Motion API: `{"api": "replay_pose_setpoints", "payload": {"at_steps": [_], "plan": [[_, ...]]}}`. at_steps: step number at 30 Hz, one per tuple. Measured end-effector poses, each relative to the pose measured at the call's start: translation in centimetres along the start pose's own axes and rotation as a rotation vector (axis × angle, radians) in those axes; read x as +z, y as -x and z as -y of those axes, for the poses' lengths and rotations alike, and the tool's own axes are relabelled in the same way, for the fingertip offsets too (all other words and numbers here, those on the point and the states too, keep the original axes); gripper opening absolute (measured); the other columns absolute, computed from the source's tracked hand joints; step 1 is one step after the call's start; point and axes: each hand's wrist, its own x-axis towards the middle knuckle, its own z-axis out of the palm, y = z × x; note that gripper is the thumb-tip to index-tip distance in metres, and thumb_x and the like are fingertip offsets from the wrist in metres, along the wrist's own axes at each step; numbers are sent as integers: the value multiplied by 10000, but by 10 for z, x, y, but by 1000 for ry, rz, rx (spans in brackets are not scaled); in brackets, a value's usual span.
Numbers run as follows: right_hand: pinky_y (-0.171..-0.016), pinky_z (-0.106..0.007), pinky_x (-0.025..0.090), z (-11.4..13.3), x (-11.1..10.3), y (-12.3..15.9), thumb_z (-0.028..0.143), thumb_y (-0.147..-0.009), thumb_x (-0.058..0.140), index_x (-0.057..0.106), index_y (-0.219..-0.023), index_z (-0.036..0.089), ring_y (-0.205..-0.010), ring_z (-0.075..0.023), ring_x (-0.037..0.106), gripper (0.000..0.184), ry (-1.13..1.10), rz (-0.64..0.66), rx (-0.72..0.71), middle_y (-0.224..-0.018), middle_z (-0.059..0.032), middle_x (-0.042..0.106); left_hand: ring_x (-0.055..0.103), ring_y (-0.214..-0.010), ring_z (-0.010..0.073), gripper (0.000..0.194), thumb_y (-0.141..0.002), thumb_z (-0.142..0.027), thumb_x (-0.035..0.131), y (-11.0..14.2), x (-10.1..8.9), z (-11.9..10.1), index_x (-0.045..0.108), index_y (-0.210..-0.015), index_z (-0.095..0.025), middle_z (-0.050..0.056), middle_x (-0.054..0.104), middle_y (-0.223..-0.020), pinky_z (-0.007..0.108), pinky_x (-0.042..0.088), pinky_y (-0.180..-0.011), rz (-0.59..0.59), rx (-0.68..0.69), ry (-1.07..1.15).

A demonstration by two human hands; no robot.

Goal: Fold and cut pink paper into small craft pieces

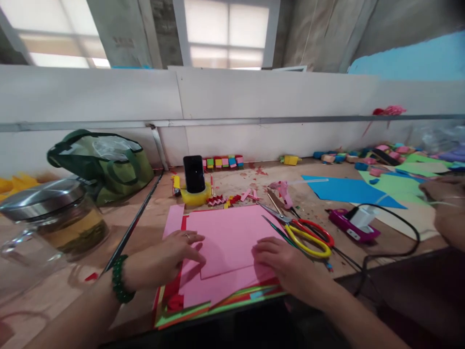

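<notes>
Touching pink paper [228, 237] — both hands [169, 257] [278, 259] — blurred pillar writing [123, 42]

Backlit workroom

Two bright, paned windows [227, 29] high up; rough grey wall [121, 36] between. Light blue patch [417, 60] upper right. White panel partition [254, 94] runs full width below, grey metal rail [225, 122] along it. Brown tabletop [158, 198] against its foot, dark seam [145, 201] crossing at left.
</notes>
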Motion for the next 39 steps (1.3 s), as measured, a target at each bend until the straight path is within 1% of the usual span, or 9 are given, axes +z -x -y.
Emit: {"api": "replay_pose_setpoints", "payload": {"at_steps": [2, 5, 8, 12, 15, 20, 26, 33, 39], "plan": [[-844, -356, 546, -12, -3, 21, -4, -763, 403, 701, -971, 214, -1005, -190, 637, 423, 22, -32, 146, -1051, -85, 706, 473, -1254, 278, 379, -786, -115, 485, -3, 5, -5, 730, -1014, -292, 75, 537, -1347, 426, 371, -1031, 14, -67, -22], [-850, -416, 534, -37, -16, 43, 129, -846, 454, 691, -977, 218, -1015, -239, 630, 285, 175, -232, 326, -1054, -95, 696, 522, -1163, 271, 308, -863, -313, 518, -24, 14, -19, 689, -1110, -243, 116, 532, -1313, 398, 399, -998, -115, -69, -5], [-836, -448, 526, -57, -27, 53, 205, -878, 462, 695, -950, 207, -980, -278, 639, 243, 286, -251, 433, -1025, -111, 701, 494, -1158, 286, 452, -846, -391, 571, -53, 28, -32, 593, -1259, -208, 145, 527, -1284, 406, 391, -1002, -149, 22, -45], [-802, -415, 530, -62, -29, 63, 254, -886, 478, 689, -972, 209, -948, -255, 647, 232, 271, -194, 467, -1027, -98, 697, 443, -1175, 364, 795, -722, -537, 678, -80, 47, -37, 459, -1372, -133, 214, 477, -1303, 472, 386, -986, -112, -79, -110], [-790, -379, 526, -60, -30, 72, 291, -891, 493, 682, -1005, 222, -955, -236, 641, 231, 266, -191, 509, -1025, -85, 694, 489, -1066, 352, 809, -652, -598, 700, -86, 50, -35, 524, -1297, -143, 184, 525, -1168, 463, 425, -911, -101, -144, -87], [-744, -375, 513, -68, -35, 83, 312, -894, 494, 688, -965, 216, -908, -245, 637, 227, 364, -190, 623, -973, -84, 686, 511, -1000, 330, 704, -602, -568, 727, -86, 45, -37, 576, -1162, -169, 130, 535, -1070, 440, 425, -857, -84, -201, -52], [-720, -357, 508, -61, -17, 66, 342, -862, 588, 682, -892, 233, -908, -238, 635, 147, 325, -50, 584, -961, -62, 677, 525, -876, 274, 588, -548, -505, 773, -90, 46, -36, 566, -982, -167, 85, 559, -980, 366, 416, -759, -80, -234, 46], [-611, -315, 464, -43, -4, 44, 201, -853, 571, 665, -853, 209, -927, -264, 640, 94, 572, 50, 531, -945, -83, 676, 467, -712, 165, 248, -800, -414, 555, -90, 48, -33, 517, -752, -174, 2, 542, -761, 272, 343, -641, -107, -184, 298], [-509, -302, 384, -43, -2, 27, 206, -861, 521, 647, -818, 181, -706, -242, 660, 135, 615, 154, 670, -847, -97, 689, 354, -607, 118, 248, -815, -329, 516, -86, 52, -34, 443, -635, -176, -47, 396, -608, 250, 266, -553, -129, -185, 340]]}}
